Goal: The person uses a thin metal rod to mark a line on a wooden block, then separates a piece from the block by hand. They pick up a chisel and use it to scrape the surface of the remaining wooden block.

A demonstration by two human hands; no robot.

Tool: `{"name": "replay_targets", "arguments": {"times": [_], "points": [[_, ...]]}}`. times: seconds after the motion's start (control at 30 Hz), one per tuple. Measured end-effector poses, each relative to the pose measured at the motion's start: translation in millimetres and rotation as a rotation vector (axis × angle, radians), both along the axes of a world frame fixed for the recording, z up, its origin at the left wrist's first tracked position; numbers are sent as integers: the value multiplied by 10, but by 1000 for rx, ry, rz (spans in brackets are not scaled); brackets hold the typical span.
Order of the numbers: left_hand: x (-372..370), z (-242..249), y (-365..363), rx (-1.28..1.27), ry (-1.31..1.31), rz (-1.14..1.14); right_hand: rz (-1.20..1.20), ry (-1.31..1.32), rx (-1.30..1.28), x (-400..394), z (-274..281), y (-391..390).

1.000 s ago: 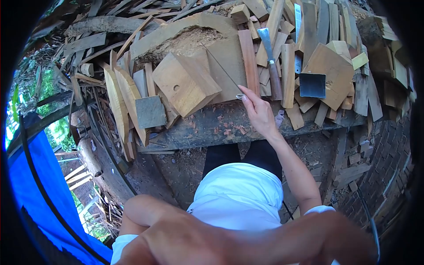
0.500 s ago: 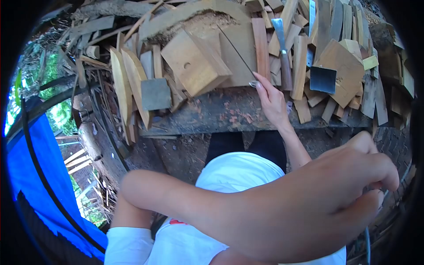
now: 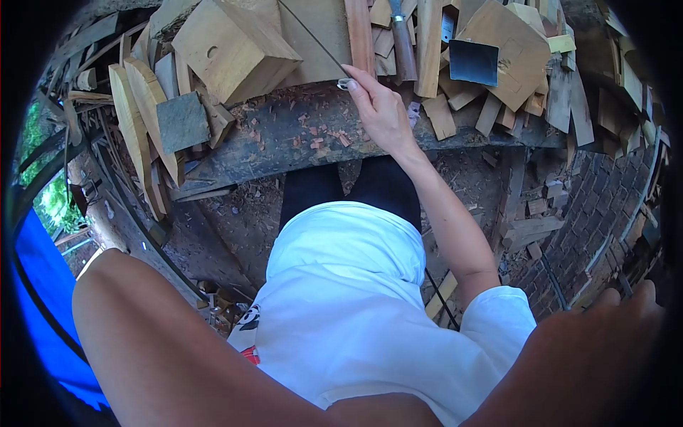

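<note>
My right hand (image 3: 382, 108) reaches forward to the edge of a dark, worn bench plank (image 3: 284, 142) and pinches the near end of a thin metal rod (image 3: 313, 40), where a small silver ring (image 3: 345, 83) sits. The rod slants up and left over a flat board. My left arm crosses close under the camera, and my left hand (image 3: 605, 349) is a blurred mass at the lower right; whether anything is in it is hidden.
A wooden block with a round hole (image 3: 228, 43) lies left of the rod. A grey square slab (image 3: 183, 121), a wooden-handled blade (image 3: 403, 35) and a dark metal square (image 3: 473, 62) rest among several offcuts. A brick wall (image 3: 590, 206) is at the right and blue sheeting (image 3: 35, 299) at the left.
The view has tipped downward, so the bench sits higher in frame. My left arm has swung across, close to the camera. My right hand keeps its hold on the rod.
</note>
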State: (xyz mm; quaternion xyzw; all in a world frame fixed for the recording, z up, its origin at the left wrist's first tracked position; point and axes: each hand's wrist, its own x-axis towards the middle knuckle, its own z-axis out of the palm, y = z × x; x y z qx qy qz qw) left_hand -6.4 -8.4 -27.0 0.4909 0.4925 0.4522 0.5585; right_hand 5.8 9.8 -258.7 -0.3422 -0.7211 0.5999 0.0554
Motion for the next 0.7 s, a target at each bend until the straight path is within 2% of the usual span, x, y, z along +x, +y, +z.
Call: {"name": "replay_targets", "arguments": {"times": [0.2,0.27,0.3,0.33,0.37,0.4,0.43,0.5,0.53,0.6,0.7], "points": [[-282,48,-107,-50,496,-125,-24,57,42,8,-65,-28],[-395,57,-66,-45,674,-185,-62,-56,-6,-12,3,-47],[-718,-288,-61,62,687,-140,-214,270,88,30,-336,-244],[-968,-365,-112,-22,913,-89,-371,586,193,74,-662,-425],[-1307,-644,-228,134,1042,84,-211,334,192,58,-377,-282],[-1589,-758,-309,96,1184,225,-57,77,180,43,-32,-155],[-1787,-893,-431,-7,1320,450,-28,22,153,43,50,-188],[-2207,-1203,-708,-98,1607,644,-25,79,245,7,177,-294],[-2323,-1376,-788,-76,1613,630,4,76,271,-15,270,-326],[-2450,-1617,-868,-294,1359,828,155,-37,279,-91,488,-323],[-2302,-1591,-792,-347,1351,897,94,-9,329,-266,235,-337]]}}
